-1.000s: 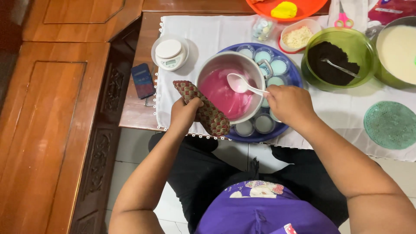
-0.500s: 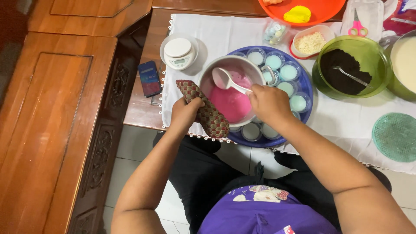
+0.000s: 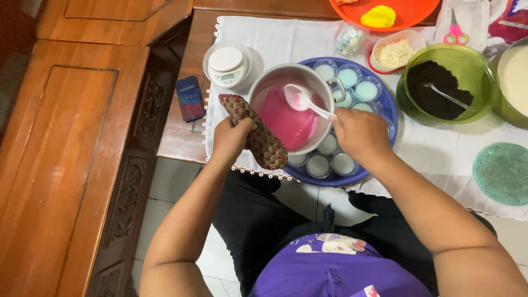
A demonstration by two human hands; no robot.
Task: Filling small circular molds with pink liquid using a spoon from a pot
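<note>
My left hand [image 3: 230,137] grips a patterned brown pot holder [image 3: 258,135] pressed against the side of a metal pot [image 3: 275,82] that holds pink liquid [image 3: 286,118]. The pot is tilted over a blue tray [image 3: 385,107] of several small round cups [image 3: 342,163] filled with pale white and light blue layers. My right hand [image 3: 360,132] holds a white ladle [image 3: 301,99], its bowl lifted above the pink liquid with pink residue on it.
A white kitchen scale [image 3: 226,63] and a phone [image 3: 190,98] lie left of the pot. A green bowl [image 3: 467,66] with dark crumbs and a spoon, an orange plate [image 3: 412,11], pink scissors [image 3: 454,34], a green round lid [image 3: 501,173] and a bowl of white mixture [image 3: 514,71] stand to the right.
The view has shifted, moving everything right and down in frame. My right hand has drawn the ladle across the pot; the left hand keeps its hold on the pot holder.
</note>
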